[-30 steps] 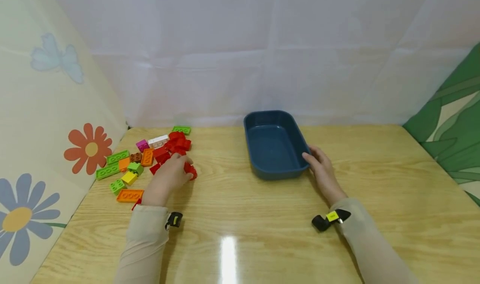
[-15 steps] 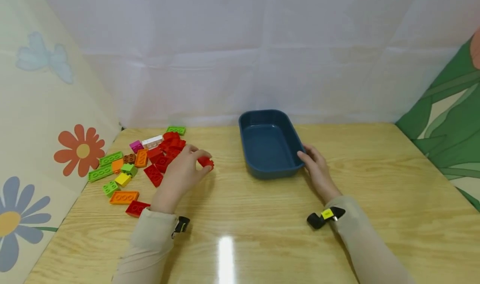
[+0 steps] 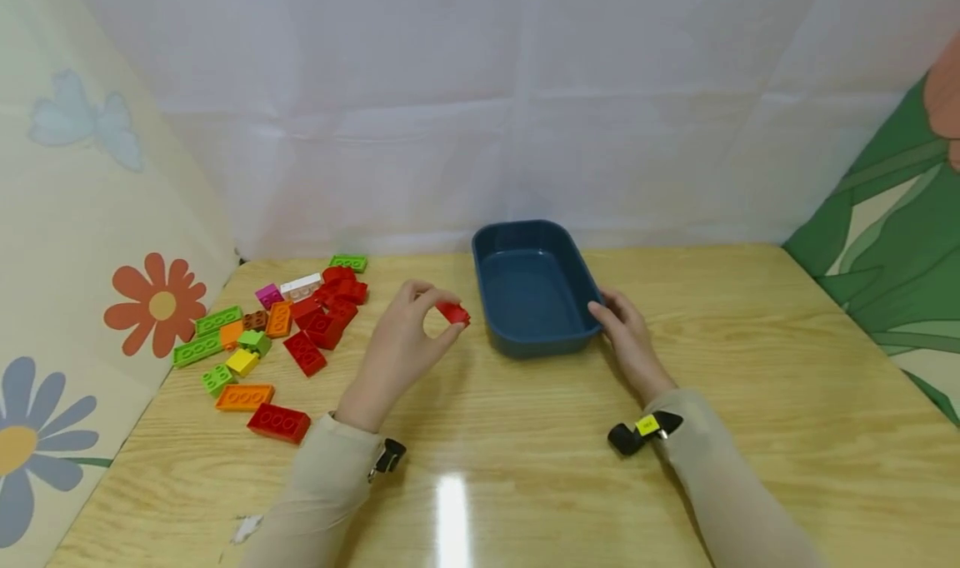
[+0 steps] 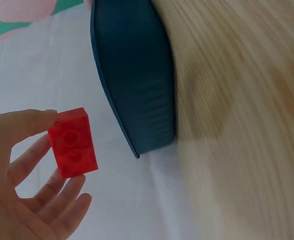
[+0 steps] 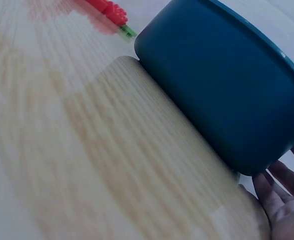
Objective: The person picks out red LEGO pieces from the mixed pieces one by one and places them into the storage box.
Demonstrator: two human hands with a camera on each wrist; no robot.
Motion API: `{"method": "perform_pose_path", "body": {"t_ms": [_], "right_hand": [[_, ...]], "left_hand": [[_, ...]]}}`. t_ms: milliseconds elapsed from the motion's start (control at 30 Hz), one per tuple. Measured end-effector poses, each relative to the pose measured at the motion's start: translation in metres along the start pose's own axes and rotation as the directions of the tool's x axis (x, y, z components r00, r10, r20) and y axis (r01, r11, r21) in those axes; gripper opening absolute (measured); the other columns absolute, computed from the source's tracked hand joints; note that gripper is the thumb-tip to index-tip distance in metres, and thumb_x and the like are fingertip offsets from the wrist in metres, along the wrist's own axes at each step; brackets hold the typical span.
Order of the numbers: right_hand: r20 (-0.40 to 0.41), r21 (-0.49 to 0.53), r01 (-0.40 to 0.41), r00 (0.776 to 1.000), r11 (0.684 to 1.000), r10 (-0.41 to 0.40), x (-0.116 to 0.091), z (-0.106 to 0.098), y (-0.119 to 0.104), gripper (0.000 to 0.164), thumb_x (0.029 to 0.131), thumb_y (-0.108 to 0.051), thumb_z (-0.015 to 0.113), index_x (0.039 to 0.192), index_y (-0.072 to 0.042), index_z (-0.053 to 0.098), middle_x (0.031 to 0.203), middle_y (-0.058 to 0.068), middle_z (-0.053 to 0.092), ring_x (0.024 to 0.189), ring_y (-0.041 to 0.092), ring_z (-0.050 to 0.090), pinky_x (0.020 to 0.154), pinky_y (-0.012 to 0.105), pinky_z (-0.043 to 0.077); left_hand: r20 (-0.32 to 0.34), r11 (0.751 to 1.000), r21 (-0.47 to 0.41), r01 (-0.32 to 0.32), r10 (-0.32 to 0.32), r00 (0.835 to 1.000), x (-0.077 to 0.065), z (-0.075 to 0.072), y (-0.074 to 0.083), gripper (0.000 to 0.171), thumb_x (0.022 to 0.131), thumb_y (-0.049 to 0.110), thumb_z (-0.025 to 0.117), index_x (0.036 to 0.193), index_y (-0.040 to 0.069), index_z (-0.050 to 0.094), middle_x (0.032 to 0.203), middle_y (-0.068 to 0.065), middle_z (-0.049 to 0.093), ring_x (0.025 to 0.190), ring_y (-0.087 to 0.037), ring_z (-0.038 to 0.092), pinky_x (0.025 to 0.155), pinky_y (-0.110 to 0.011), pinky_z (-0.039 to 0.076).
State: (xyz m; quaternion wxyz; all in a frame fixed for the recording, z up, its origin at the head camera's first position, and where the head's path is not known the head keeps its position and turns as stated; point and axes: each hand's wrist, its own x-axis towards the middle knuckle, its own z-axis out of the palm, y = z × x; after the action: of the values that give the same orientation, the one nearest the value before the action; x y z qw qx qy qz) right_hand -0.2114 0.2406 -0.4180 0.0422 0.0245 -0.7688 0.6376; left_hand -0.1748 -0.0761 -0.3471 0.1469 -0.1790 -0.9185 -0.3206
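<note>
In the head view, one blue rectangular plastic tub (image 3: pixel 534 289), one white (image 3: pixel 301 286), one yellow (image 3: pixel 242 362), three orange (image 3: pixel 244 398) and five green bricks (image 3: pixel 198 349) sit on the table (image 3: pixel 525 460); the left hand (image 3: pixel 401 343) pinches one small red plastic brick (image 3: pixel 453 314) aloft, left of the tub, while the right hand (image 3: pixel 632 343) grips its near right corner; in the left wrist view, the lowest finger (image 4: pixel 72 215) stands off the brick; in the right wrist view, fingers touch the tub's outside

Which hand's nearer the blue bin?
Right. The right hand holds the blue bin at its near right corner; the left hand, pinching a red brick, is left of it, not touching.
</note>
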Motion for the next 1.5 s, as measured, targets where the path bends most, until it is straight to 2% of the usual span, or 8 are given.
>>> {"method": "perform_pose_path", "body": {"t_ms": [267, 433, 633, 833, 967, 1100, 1267, 1500], "right_hand": [[-0.003, 0.022, -0.024, 1.000, 0.999, 0.024, -0.001, 0.003, -0.001, 0.054, 0.105, -0.030, 0.050, 0.147, 0.001, 0.040, 0.143, 0.019, 0.045, 0.115, 0.006, 0.048, 0.098, 0.018, 0.039], [-0.014, 0.008, -0.013, 1.000, 1.000, 0.013, 0.000, 0.002, 0.001, 0.054, 0.104, -0.031, 0.051, 0.146, 0.002, 0.041, 0.141, 0.021, 0.046, 0.112, 0.004, 0.049, 0.096, 0.017, 0.040], [-0.013, -0.007, -0.002, 1.000, 1.000, 0.002, 0.001, 0.000, 0.001, 0.057, 0.104, -0.035, 0.051, 0.146, 0.002, 0.041, 0.142, 0.020, 0.046, 0.116, 0.008, 0.048, 0.098, 0.017, 0.039], [-0.011, -0.015, 0.000, 1.000, 1.000, -0.001, 0.001, 0.000, -0.001, 0.057, 0.104, -0.034, 0.051, 0.147, 0.002, 0.040, 0.142, 0.021, 0.045, 0.116, 0.006, 0.047, 0.097, 0.016, 0.039], [-0.020, -0.003, -0.006, 1.000, 1.000, 0.006, 0.001, 0.002, -0.001, 0.055, 0.104, -0.031, 0.050, 0.146, 0.003, 0.041, 0.142, 0.021, 0.045, 0.114, 0.005, 0.048, 0.097, 0.016, 0.040], [-0.009, -0.011, -0.009, 1.000, 1.000, 0.009, 0.001, 0.003, -0.002, 0.056, 0.104, -0.033, 0.050, 0.146, 0.002, 0.040, 0.143, 0.020, 0.045, 0.115, 0.005, 0.047, 0.098, 0.017, 0.039], [0.003, -0.027, 0.000, 1.000, 1.000, 0.000, 0.001, 0.002, -0.003, 0.057, 0.104, -0.035, 0.050, 0.147, 0.002, 0.040, 0.142, 0.020, 0.046, 0.115, 0.005, 0.048, 0.097, 0.015, 0.039], [-0.004, -0.053, -0.007, 1.000, 0.999, 0.007, -0.002, -0.002, -0.004, 0.058, 0.104, -0.036, 0.049, 0.149, 0.000, 0.039, 0.143, 0.018, 0.045, 0.115, 0.004, 0.047, 0.098, 0.015, 0.039]], "left_hand": [[-0.053, 0.993, -0.071, -0.097, 0.094, 0.994, 0.022, 0.020, 0.010, 0.031, 0.088, 0.020, 0.077, 0.117, 0.013, 0.070, 0.121, -0.009, 0.055, 0.107, -0.027, 0.059, 0.092, -0.039, 0.051], [-0.033, 0.989, -0.047, -0.138, 0.137, 0.990, 0.035, 0.031, 0.013, 0.031, 0.088, 0.019, 0.077, 0.118, 0.012, 0.068, 0.123, -0.008, 0.054, 0.111, -0.025, 0.057, 0.095, -0.037, 0.050], [0.061, 0.987, -0.019, -0.157, 0.158, 0.986, 0.050, 0.043, 0.017, 0.032, 0.090, 0.021, 0.075, 0.119, 0.012, 0.067, 0.121, -0.006, 0.057, 0.111, -0.023, 0.058, 0.095, -0.036, 0.050], [0.172, 0.992, 0.007, -0.128, 0.125, 0.977, 0.063, 0.051, 0.019, 0.034, 0.091, 0.024, 0.074, 0.121, 0.011, 0.066, 0.120, -0.005, 0.058, 0.105, -0.020, 0.060, 0.091, -0.032, 0.051], [0.288, 0.986, 0.079, -0.147, 0.119, 0.950, 0.077, 0.056, 0.019, 0.035, 0.092, 0.026, 0.073, 0.123, 0.012, 0.066, 0.122, -0.006, 0.058, 0.101, -0.020, 0.060, 0.087, -0.031, 0.052], [0.390, 0.960, 0.184, -0.210, 0.125, 0.912, 0.085, 0.058, 0.020, 0.035, 0.093, 0.023, 0.071, 0.126, 0.012, 0.065, 0.125, -0.007, 0.057, 0.102, -0.021, 0.060, 0.087, -0.031, 0.052], [0.418, 0.948, 0.228, -0.220, 0.108, 0.902, 0.087, 0.061, 0.022, 0.036, 0.092, 0.016, 0.072, 0.127, 0.012, 0.065, 0.125, -0.008, 0.058, 0.102, -0.021, 0.061, 0.086, -0.031, 0.052], [0.446, 0.933, 0.262, -0.247, 0.110, 0.888, 0.087, 0.067, 0.027, 0.036, 0.092, 0.020, 0.072, 0.127, 0.013, 0.065, 0.120, -0.006, 0.062, 0.103, -0.020, 0.061, 0.090, -0.032, 0.050]]}}
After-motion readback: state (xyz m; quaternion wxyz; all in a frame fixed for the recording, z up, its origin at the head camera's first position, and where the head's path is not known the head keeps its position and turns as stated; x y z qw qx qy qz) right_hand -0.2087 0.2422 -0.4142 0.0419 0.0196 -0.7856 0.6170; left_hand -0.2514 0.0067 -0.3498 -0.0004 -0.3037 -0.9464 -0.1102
